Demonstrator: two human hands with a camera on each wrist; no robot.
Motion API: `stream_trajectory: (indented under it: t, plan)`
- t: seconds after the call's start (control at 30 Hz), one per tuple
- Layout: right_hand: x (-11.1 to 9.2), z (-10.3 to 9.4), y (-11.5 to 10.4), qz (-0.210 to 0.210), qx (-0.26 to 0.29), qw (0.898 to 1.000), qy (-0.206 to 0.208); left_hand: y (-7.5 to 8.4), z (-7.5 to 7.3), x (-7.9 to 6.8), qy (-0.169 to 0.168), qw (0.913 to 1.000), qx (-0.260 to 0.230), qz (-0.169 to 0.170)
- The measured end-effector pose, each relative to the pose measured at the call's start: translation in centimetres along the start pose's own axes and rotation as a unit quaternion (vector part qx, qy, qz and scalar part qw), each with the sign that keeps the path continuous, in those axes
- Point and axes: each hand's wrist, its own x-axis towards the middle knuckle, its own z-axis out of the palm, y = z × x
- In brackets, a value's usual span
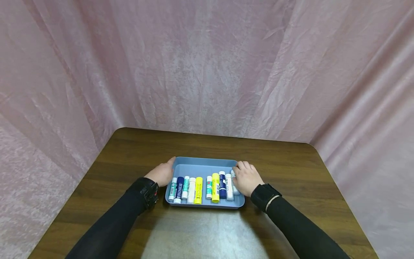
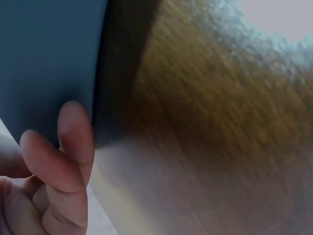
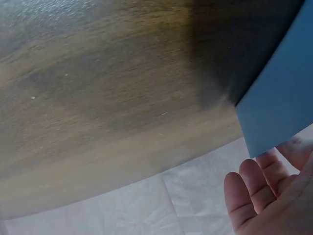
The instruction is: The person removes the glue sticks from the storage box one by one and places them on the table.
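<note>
A shallow blue tray [image 1: 202, 168] lies on the table with two groups of glue sticks in it. The left group has white, dark blue and yellow sticks [image 1: 198, 190]; in the right group are another yellow stick [image 1: 215, 187] and several white and blue ones. My left hand [image 1: 162, 173] grips the tray's left side, fingertips against its outer wall [image 2: 49, 58] in the left wrist view. At the opposite side my right hand [image 1: 247, 178] holds the rim and partly hides the rightmost stick. The right wrist view shows its fingers at the tray's corner [image 3: 279, 107].
The brown wooden table [image 1: 275, 154] has rounded far corners and extends on all sides of the tray. Pink curtains [image 1: 207, 72] hang behind it and along both sides. Light reflects off the tabletop in front of the tray.
</note>
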Motion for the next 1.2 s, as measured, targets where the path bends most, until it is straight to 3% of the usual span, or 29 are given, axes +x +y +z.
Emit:
stream_trajectory:
  t: [0.7,1.2]
  plan:
    - [0.4,0.1,0.0,0.009,0.043,0.998,-0.033,0.3,-0.2,-0.4,0.002,1.0000,0.003,0.008]
    - [-0.2,-2.3,-1.2,0.032,0.069,0.995,-0.061,0.1,-0.2,-0.3,0.007,0.9998,0.011,0.012]
